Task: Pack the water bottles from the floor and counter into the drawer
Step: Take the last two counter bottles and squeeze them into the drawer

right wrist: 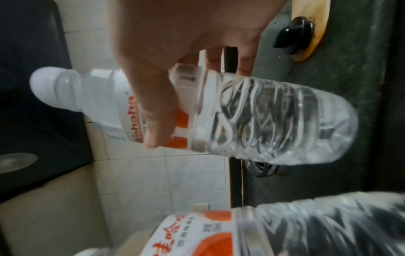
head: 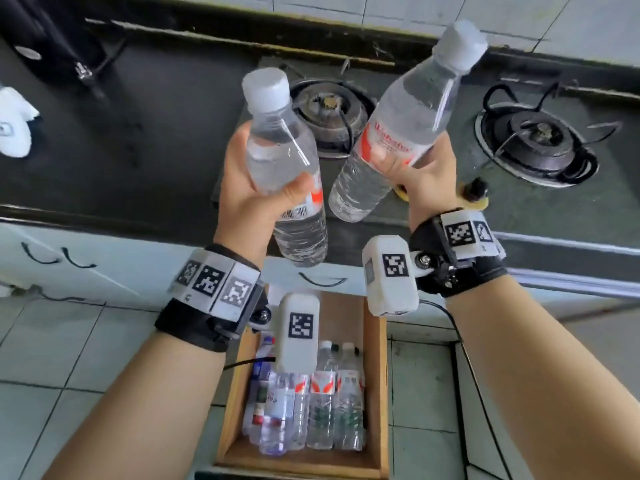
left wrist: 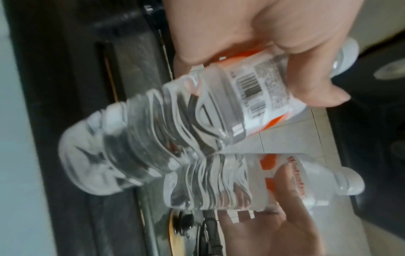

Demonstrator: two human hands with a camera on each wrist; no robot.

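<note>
Both hands loaded. Left hand (head: 254, 188) has its fingers wrapped round the left bottle (head: 287, 168) mid-body, cap up, near vertical. Right hand (head: 420, 174) is curled round the right bottle (head: 401, 133) at the label, cap tilted to upper right. Both are held over the worktop (head: 138, 150) at frame centre, bases close together (touching or not, can't tell). The drawer (head: 375, 358) is open at bottom centre, directly below the wrists, its bottles lying lengthwise front-to-back. Judgement: both bottles need laying flat along that axis; left hand looks slightly nearer.
</note>
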